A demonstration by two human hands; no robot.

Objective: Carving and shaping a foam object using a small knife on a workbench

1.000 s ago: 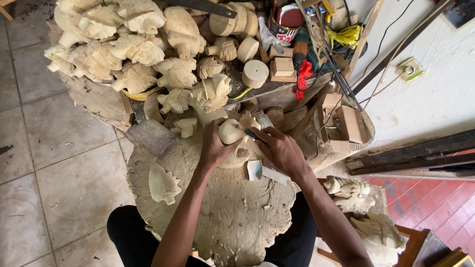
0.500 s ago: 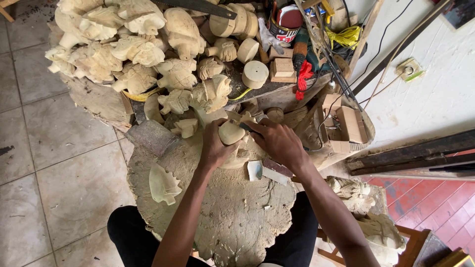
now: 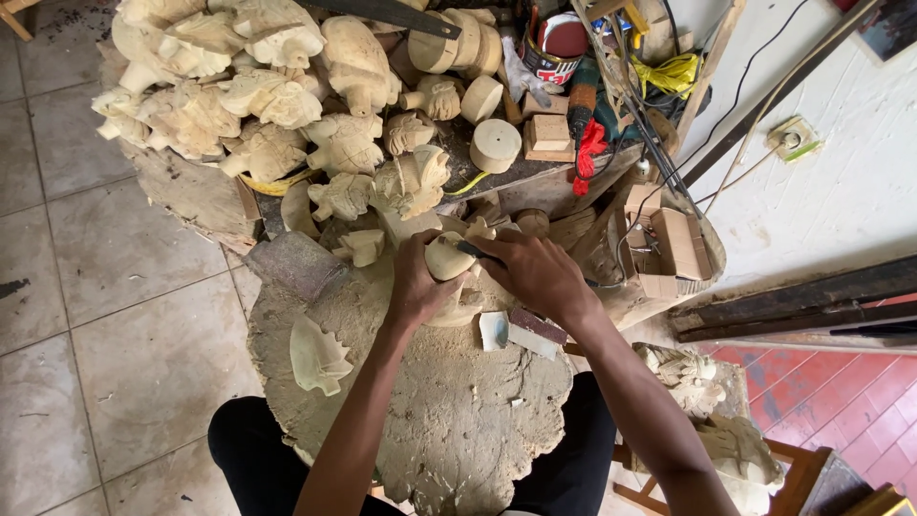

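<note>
— What does the person have in hand?

— The left hand (image 3: 413,287) wraps a pale, rounded, half-carved wooden figure (image 3: 449,260), fingers curled tight around its side. The figure sits on the dusty, ragged-edged grey work slab (image 3: 458,420) over the person's lap, just in front of the cluttered bench.

— And the other hand?

— The right hand (image 3: 537,275) lies over the figure's far side, fingers pressed together on a thin dark-handled carving tool (image 3: 470,250) whose tip meets the wood. Whether the thumb pinches it cannot be told.

— What lies around them?

— A flat, leaf-shaped carved piece of pale wood (image 3: 318,355) rests on the slab to the left, and small whitish and brown sanding blocks (image 3: 521,332) lie just beside the right wrist. Behind, a heap of rough, knobbly unfinished wooden carvings (image 3: 248,86) covers the bench, with smooth cylindrical wood offcuts (image 3: 496,145) near them.

— Any containers?

— A round tin with a red-and-white lid (image 3: 559,43) stands among the tools, its contents hidden. A woven basket (image 3: 702,258) at the right holds rectangular wooden blocks (image 3: 669,239).
</note>
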